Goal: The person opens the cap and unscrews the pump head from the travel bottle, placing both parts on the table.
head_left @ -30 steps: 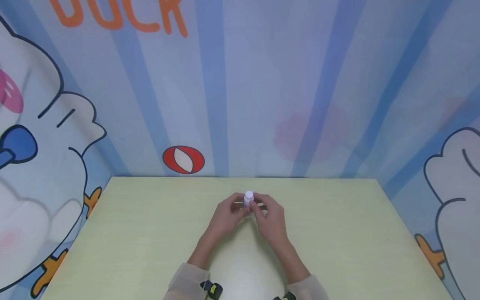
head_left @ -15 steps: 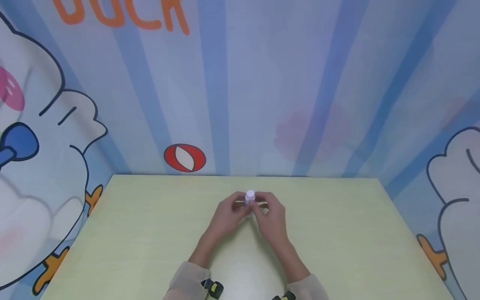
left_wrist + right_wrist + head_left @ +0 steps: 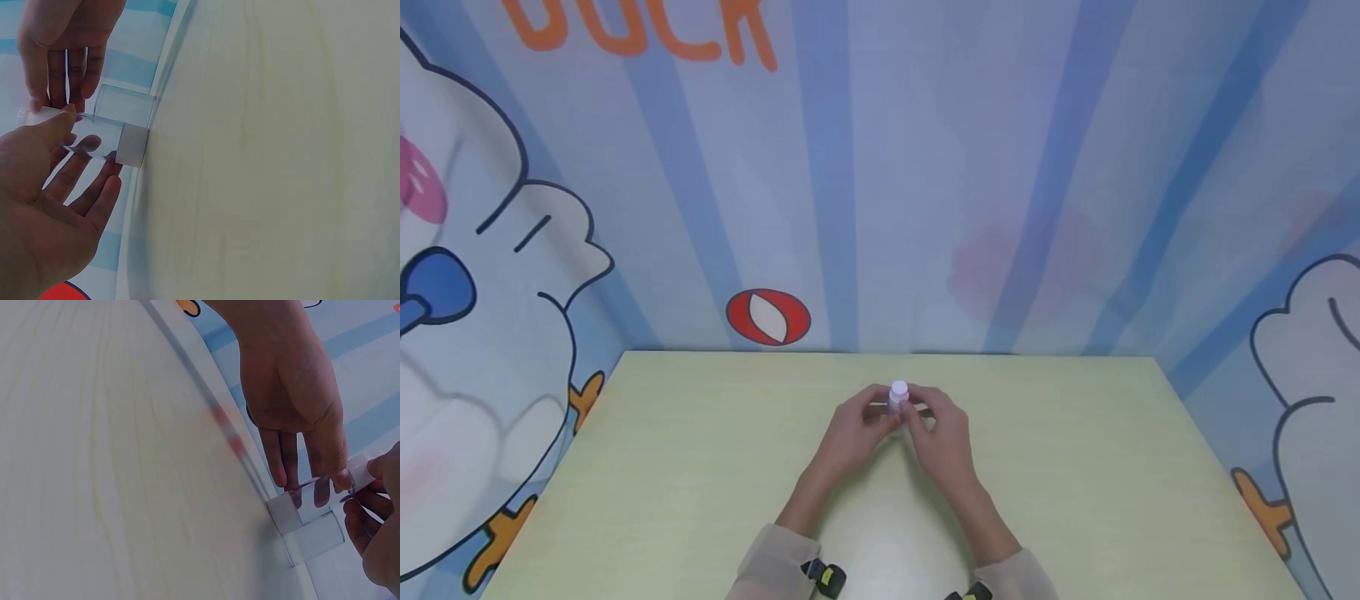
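The left hand (image 3: 854, 429) pinches the body of the clear bottle (image 3: 107, 132); the right hand (image 3: 942, 433) grasps its end topped by the white cap (image 3: 898, 389). The bottle is upright near the middle of the head view, toward the far edge of the surface (image 3: 700, 467). A clear cylinder (image 3: 125, 104), perhaps a cup, is just beside it, upper left in the left wrist view. Over the last second nothing visibly shifts, so the work seems paused at steadying.

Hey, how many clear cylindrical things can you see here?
2: the white-capped bottle, held by the left hand and right hand, and the cup-like cylinder beside it in both wrist views. Others could be hidden behind the hands.
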The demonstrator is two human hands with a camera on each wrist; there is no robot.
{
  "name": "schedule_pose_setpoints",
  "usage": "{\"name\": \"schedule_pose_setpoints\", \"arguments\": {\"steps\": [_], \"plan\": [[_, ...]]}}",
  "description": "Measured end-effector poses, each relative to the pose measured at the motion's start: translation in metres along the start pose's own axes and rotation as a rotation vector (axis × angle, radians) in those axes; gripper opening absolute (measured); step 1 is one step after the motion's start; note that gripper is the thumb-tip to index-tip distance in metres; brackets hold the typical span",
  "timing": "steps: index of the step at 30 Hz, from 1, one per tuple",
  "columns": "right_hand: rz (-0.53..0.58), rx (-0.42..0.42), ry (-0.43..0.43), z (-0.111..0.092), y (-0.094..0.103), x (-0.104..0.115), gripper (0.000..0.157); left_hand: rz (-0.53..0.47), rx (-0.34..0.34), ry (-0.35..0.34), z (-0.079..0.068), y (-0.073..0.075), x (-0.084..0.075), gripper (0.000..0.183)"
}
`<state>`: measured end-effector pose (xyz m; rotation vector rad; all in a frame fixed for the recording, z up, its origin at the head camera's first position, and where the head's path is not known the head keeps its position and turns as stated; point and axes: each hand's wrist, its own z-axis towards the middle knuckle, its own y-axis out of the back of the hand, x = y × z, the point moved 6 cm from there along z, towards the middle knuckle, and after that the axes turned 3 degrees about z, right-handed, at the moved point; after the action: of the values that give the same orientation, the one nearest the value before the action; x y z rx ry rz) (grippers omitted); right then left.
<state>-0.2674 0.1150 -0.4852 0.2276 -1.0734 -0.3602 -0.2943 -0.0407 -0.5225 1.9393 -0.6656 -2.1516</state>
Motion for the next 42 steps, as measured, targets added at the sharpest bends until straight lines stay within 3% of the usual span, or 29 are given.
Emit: {"name": "schedule_pose_setpoints", "arguments": {"steps": [8,16,26,42], "plan": [[0.001,-0.025,-0.029,-0.0004,0.0011,0.0009,0.032,-0.004,0.001,0.001,-0.0008,0.0006,0.0008,0.034],[0.021,-0.042,-0.075,-0.0008,0.0018,-0.0008,0.029,-0.006,-0.002,-0.006,0.0002,0.0002,0.0025,0.031],[0.032,-0.042,-0.06,-0.0014,0.0,-0.0041,0.022,0.008,-0.011,0.01,0.0003,0.0006,0.0008,0.032],[-0.024,-0.007,-0.047,0.0,-0.0014,-0.0024,0.026,0.018,0.003,-0.006,0.0014,0.0006,0.001,0.035]]}}
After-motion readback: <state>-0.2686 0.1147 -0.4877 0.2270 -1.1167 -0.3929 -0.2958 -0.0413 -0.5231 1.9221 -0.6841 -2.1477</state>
